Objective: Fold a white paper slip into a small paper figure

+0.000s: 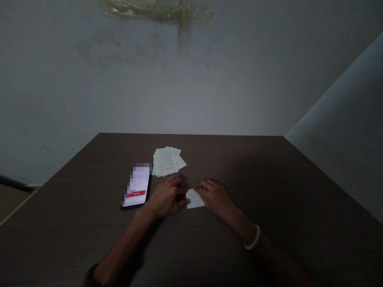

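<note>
A small white slip of paper (195, 200) with lines of print lies on the table between my two hands. My left hand (168, 196) holds it at the left edge, thumb near the lower corner and forefinger near the upper one. On the other side, my right hand (216, 196) has its thumb and fingers closed over the slip's upper right part and covers that corner. A white beaded bracelet (253, 239) circles my right wrist.
Beyond my left hand lies a loose, fanned pile of printed paper slips (166, 161). A smartphone (138, 185) with a lit, partly blurred screen rests left of my left hand. The dark wooden table (254, 159) reaches back to a grey wall (191, 87).
</note>
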A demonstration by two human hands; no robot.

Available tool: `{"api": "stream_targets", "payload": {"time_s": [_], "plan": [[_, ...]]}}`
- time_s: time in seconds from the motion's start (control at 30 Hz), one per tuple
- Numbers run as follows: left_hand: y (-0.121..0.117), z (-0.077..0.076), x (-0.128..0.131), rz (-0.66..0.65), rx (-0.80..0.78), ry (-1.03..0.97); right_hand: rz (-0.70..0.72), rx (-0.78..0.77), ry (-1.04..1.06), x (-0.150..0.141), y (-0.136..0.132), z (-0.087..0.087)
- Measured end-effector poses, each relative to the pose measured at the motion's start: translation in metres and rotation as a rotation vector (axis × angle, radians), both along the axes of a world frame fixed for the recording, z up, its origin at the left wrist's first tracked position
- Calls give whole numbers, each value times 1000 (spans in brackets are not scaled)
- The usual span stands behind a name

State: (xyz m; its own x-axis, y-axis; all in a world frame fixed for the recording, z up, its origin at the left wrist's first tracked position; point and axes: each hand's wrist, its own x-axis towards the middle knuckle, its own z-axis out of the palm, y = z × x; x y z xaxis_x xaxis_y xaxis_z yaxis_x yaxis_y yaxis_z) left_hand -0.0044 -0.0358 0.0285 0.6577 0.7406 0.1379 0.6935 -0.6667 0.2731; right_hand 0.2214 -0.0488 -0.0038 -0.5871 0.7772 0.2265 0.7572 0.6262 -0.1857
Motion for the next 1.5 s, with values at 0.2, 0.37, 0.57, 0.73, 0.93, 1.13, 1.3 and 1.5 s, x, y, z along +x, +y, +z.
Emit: {"api": "stream_targets", "payload": {"time_s": [0.2, 0.37, 0.57, 0.73, 0.93, 1.13, 1.3, 1.5], "plan": [[-9, -7, -4, 30, 3, -2, -64, -89, 202, -3, 2, 4], [-12, -7, -4, 15, 23, 20, -192, -104, 288, -13, 4, 4], [-16, -6, -2, 13, 45, 6, -386, -38, 303, -30, 4, 0], [-18, -5, -1, -4, 55, 30, -490, -1, 263, -38, 3, 0], [-20, -5, 6, 17, 90, 67, -539, 3, 235, -42, 0, 3], [-21, -6, 10, 52, 107, 100, -525, 4, 238, -37, -2, 4], [-21, -7, 9, 54, 107, 104, -530, 7, 246, -27, -2, 2], [-20, -7, 9, 57, 99, 91, -536, 28, 248, -13, -1, 1]]}}
